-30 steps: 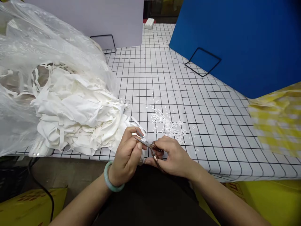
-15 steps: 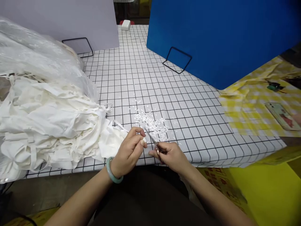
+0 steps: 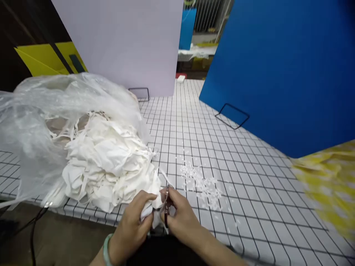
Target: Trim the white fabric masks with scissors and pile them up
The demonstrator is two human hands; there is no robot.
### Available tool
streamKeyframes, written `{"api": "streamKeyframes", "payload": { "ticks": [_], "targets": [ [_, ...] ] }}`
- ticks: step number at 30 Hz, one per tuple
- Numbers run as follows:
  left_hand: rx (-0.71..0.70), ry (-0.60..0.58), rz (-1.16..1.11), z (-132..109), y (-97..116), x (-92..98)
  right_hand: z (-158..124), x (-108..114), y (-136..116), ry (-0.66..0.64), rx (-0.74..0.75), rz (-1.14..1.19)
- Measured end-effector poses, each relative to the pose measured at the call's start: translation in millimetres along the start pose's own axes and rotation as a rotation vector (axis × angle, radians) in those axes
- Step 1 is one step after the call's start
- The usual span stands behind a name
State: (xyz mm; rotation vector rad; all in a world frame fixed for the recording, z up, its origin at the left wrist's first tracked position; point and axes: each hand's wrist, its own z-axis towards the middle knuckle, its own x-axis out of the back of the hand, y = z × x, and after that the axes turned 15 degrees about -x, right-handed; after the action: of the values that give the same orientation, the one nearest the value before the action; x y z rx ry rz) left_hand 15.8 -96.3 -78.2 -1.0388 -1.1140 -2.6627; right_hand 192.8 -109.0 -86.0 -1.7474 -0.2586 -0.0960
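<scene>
My left hand (image 3: 135, 220), with a green bangle at the wrist, pinches a piece of white cloth (image 3: 157, 201) near the table's front edge. My right hand (image 3: 183, 216) has its fingers through the dark handles of small scissors (image 3: 166, 210), right beside that cloth. Their blades are mostly hidden by the fingers. A heap of white cloth pieces with thin straps (image 3: 111, 159) lies to the left of my hands, touching the held piece. Small white clippings (image 3: 199, 181) are scattered on the table, beyond and right of my right hand.
A clear plastic bag (image 3: 83, 90) surrounds the back and left of the heap. Pale lilac (image 3: 124, 40) and blue (image 3: 266, 66) panels stand at the back on wire supports. Black-and-white grid cloth (image 3: 172, 129) covers the table; a yellow checked cloth (image 3: 330, 184) lies at right.
The view has swung left and up. My left hand, with no cloth visible in it before, now grips white cloth from the heap. My right hand with the scissors has come close beside it.
</scene>
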Motion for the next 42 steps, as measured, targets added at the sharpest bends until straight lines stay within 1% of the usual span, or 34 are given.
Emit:
{"api": "streamKeyframes", "payload": {
  "ticks": [1,3,4,5,6,7,8,9,10,11,12,13,14,15,16,17,18,20,21,22,23,24,25,26,27,28,30,32,34,35,37,39,40,42],
  "targets": [
    [-0.039,0.07,-0.005,20,1,4.0,8,6,-12,0.014,0.037,0.076],
    [-0.153,0.183,-0.014,76,1,15.2,30,27,-42,0.07,0.127,0.194],
    [-0.229,0.236,-0.012,109,-1,21.0,46,40,-59,0.113,0.177,0.221],
    [-0.32,0.283,-0.011,145,-4,26.2,64,55,-77,0.182,0.243,0.226],
    [-0.378,0.333,-0.005,181,-8,30.3,85,71,-94,0.268,0.308,0.235],
    [-0.414,0.369,-0.012,216,-14,33.1,107,88,-110,0.337,0.353,0.237],
    [-0.406,0.372,-0.045,248,-21,34.5,130,105,-124,0.407,0.392,0.249],
    [-0.395,0.345,-0.092,275,-30,34.7,153,122,-134,0.468,0.406,0.248],
    [-0.369,0.321,-0.145,295,-40,33.8,174,139,-140,0.507,0.389,0.216],
    [-0.326,0.308,-0.187,307,-50,32.1,191,154,-141,0.56,0.351,0.173],
    [-0.282,0.299,-0.206,309,-61,29.9,204,166,-137,0.635,0.308,0.121],
    [-0.24,0.295,-0.201,302,-70,27.2,212,175,-128,0.705,0.277,0.059],
    [-0.205,0.294,-0.173,285,-78,24.1,215,178,-116,0.745,0.244,0.004],
    [-0.181,0.284,-0.123,262,-83,20.3,213,175,-100,0.732,0.196,-0.041],
    [-0.163,0.272,-0.067,232,-85,15.7,208,167,-83,0.672,0.137,-0.07],
    [-0.15,0.24,-0.015,200,-85,10.2,201,154,-65,0.549,0.057,-0.085],
    [-0.145,0.183,0.031,167,-82,3.8,192,135,-49,0.421,0.003,-0.094],
    [-0.121,0.075,0.023,110,-71,-9.8,177,91,-23,0.214,-0.037,-0.103],
    [-0.115,0.032,0.016,87,-64,-15.9,172,69,-15,0.125,-0.035,-0.104],
    [-0.106,-0.001,0.006,70,-58,-20.8,168,49,-10,0.056,-0.029,-0.105],
    [-0.098,-0.025,-0.003,58,-53,-24.0,166,33,-9,0.006,-0.024,-0.108],
    [-0.092,-0.038,-0.003,51,-48,-25.2,164,21,-9,-0.022,-0.02,-0.111],
    [-0.075,-0.038,-0.005,46,-45,-24.4,161,13,-12,-0.029,-0.019,-0.113],
    [-0.038,-0.025,-0.021,45,-41,-21.7,156,10,-15,-0.02,-0.022,-0.113],
    [0.029,0.002,-0.063,44,-38,-17.7,149,11,-19,-0.001,-0.026,-0.111],
    [0.125,0.042,-0.142,45,-35,-12.9,138,14,-24,0.021,-0.03,-0.109],
    [0.358,0.152,-0.408,47,-25,-3.7,106,22,-31,0.048,-0.039,-0.068],
    [0.557,0.298,-0.715,49,-15,2.4,65,29,-37,0.012,-0.062,0.041],
    [0.683,0.441,-0.927,51,-5,4.9,23,33,-39,-0.085,-0.109,0.145],
    [0.73,0.484,-1.0,51,-1,5.0,5,34,-38,-0.123,-0.136,0.18],
    [0.811,0.518,-1.121,51,4,4.1,-26,35,-31,-0.188,-0.201,0.187],
    [0.876,0.582,-1.21,47,6,2.3,-49,37,-20,-0.27,-0.278,0.178],
    [0.907,0.644,-1.232,44,7,1.3,-58,39,-14,-0.34,-0.324,0.175],
    [0.955,0.76,-1.225,37,10,-0.8,-70,42,-1,-0.528,-0.428,0.169]
  ]
}}
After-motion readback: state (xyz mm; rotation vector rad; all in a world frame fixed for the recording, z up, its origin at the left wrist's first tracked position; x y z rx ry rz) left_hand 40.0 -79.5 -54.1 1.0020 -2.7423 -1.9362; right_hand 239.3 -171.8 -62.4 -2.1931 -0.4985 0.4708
